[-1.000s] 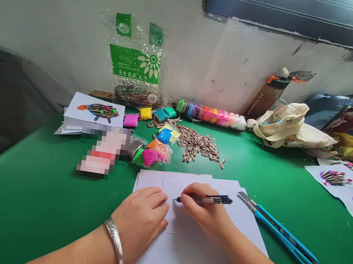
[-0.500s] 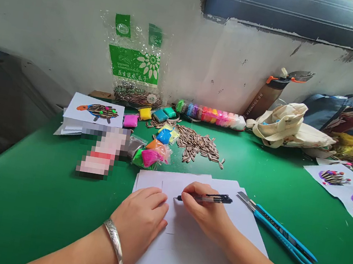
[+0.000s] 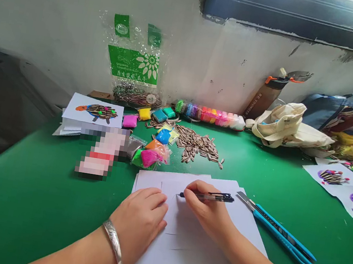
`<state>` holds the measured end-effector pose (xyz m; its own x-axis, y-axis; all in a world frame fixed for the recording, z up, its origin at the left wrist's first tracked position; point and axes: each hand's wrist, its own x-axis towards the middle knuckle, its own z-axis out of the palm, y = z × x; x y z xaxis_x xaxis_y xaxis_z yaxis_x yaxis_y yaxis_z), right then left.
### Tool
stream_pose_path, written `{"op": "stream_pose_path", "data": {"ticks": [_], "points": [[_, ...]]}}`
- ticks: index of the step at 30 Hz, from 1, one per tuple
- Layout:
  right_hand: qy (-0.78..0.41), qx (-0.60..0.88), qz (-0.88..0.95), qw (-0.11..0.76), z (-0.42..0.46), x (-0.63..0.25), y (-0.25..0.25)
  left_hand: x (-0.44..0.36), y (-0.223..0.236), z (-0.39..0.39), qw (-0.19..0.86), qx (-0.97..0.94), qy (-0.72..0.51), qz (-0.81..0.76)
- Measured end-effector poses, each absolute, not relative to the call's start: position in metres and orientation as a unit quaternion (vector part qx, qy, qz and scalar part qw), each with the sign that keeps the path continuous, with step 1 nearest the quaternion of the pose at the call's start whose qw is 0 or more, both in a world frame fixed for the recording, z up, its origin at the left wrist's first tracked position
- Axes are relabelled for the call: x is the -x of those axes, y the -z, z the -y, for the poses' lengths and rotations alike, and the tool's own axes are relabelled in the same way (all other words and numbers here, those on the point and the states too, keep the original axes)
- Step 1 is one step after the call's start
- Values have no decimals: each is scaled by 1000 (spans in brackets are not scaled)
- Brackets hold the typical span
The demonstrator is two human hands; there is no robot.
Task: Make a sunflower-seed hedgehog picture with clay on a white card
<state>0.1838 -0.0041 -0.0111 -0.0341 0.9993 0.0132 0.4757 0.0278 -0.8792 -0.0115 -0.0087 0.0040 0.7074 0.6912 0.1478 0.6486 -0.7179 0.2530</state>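
My right hand (image 3: 210,206) grips a black pen (image 3: 209,196), its tip at the surface of the white paper (image 3: 209,262). A few thin lines show on the sheet, one close to the pen tip. My left hand (image 3: 143,216) rests palm down on the left part of the paper, fingers lying over it and holding nothing. A silver bracelet (image 3: 114,245) circles the left wrist. More sheets stick out from under the top one.
A blue cutter and tweezers (image 3: 283,238) lie right of the paper. Behind it are sunflower seeds (image 3: 199,144), clay packets (image 3: 150,157) and a seed bag (image 3: 136,67). A turtle picture (image 3: 96,110) lies left; a canvas bag (image 3: 285,122) and bottle (image 3: 264,97) stand back right.
My right hand and the pen have shifted slightly up and to the right. A short faint line now shows near the pen tip. The left hand has stayed in place.
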Motion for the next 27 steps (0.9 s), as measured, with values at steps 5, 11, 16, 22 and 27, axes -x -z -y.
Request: {"op": "stream_pose_path", "data": {"ticks": [5,11,16,22,27], "points": [[-357,612,604,365,3,-185,10,13,-1,10,97,-918,-120,-366],[-365,622,588,366,3,-187,10,13,1,8,101,-916,-126,-368],[-366,631,576,370,3,-188,8,13,0,8,104,-915,-127,-369],[-367,633,567,378,2,-191,6,13,-2,9,105,-917,-122,-365],[-357,640,565,378,1,-195,3,13,-2,9,108,-915,-121,-369]]}}
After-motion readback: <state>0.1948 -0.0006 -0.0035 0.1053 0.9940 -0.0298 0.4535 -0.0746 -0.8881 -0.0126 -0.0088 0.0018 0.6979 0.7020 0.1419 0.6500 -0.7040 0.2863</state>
